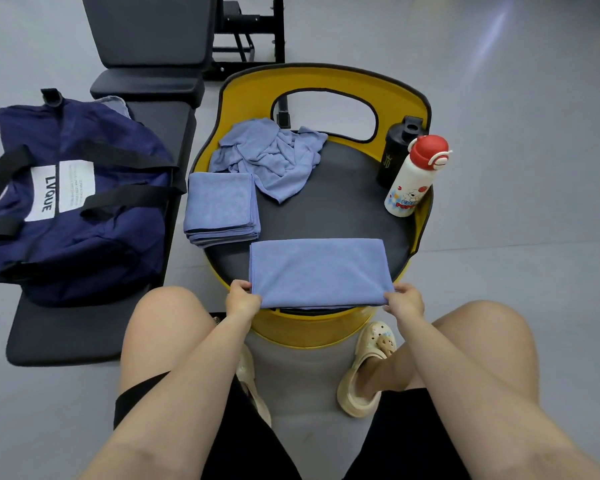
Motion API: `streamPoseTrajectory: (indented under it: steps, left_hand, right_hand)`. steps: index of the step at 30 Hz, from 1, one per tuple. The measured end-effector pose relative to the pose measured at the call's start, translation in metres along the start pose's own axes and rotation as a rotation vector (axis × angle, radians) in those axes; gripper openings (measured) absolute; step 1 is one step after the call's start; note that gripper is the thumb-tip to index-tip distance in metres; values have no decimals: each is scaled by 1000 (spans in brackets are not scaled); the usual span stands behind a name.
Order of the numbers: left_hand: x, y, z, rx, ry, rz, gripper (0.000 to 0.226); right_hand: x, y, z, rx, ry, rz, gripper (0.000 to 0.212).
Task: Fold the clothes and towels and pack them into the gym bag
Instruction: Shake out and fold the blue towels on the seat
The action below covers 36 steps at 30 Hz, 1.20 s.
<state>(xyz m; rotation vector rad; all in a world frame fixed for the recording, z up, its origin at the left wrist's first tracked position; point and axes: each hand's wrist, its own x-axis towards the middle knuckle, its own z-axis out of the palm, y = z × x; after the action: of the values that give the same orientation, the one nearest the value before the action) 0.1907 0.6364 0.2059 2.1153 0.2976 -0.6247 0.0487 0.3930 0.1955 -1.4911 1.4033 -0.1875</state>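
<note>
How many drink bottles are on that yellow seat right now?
2: a black bottle at the seat's back right, and a white red-capped bottle just in front of it. None appears hidden.

Two hands are seen: the left hand (242, 299) and the right hand (405, 300). One flat blue towel (317, 271) is counted at the near edge of one yellow chair (326, 83). One stack of folded towels (220, 207) is found to its left; the layers in it are too thin to be counted surely, perhaps five or six. One crumpled heap of blue cloth (271, 155) is seen at the far side, and whether it is one piece or several cannot be told. Two bottles are counted on the right: one black bottle (397, 150), one white bottle with a red cap (414, 176). One navy gym bag (73, 199) is seen on one black bench (73, 334) at the left. Two cream clogs are counted near, the right clog (364, 372) and the left clog (253, 386).
</note>
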Motion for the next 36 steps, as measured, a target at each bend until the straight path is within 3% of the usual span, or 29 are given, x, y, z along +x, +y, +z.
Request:
streamPoseTrajectory:
  steps: [4, 7, 9, 13, 16, 19, 22, 29, 36]
  left_hand:
    - [0, -4, -2, 196, 12, 71, 40]
    - [-5, -2, 2, 386, 169, 309, 37]
    - [-5, 2, 8, 461, 199, 483, 37]
    - [8, 14, 23, 644, 36, 633, 53]
    - [22, 25, 37, 817, -105, 705, 67]
    - [35, 28, 49, 1004, -142, 693, 56]
    - [43, 21, 51, 1082, -166, 656, 56]
    - [71, 38, 40, 1105, -206, 692, 59]
    - [57, 44, 50, 1054, -47, 820, 56]
  right_hand:
    - [-2, -1, 1, -292, 3, -97, 45]
    - [-4, -7, 5, -473, 106, -371, 41]
    - [-2, -11, 13, -518, 44, -562, 32]
    - [4, -20, 32, -659, -164, -737, 34]
    - [8, -25, 43, -767, -271, -760, 47]
    - [10, -22, 49, -1012, -328, -687, 56]
    - [16, -19, 53, -1097, -346, -664, 57]
    - [32, -35, 65, -1131, -333, -711, 58]
    - [28, -39, 73, -957, -201, -874, 51]
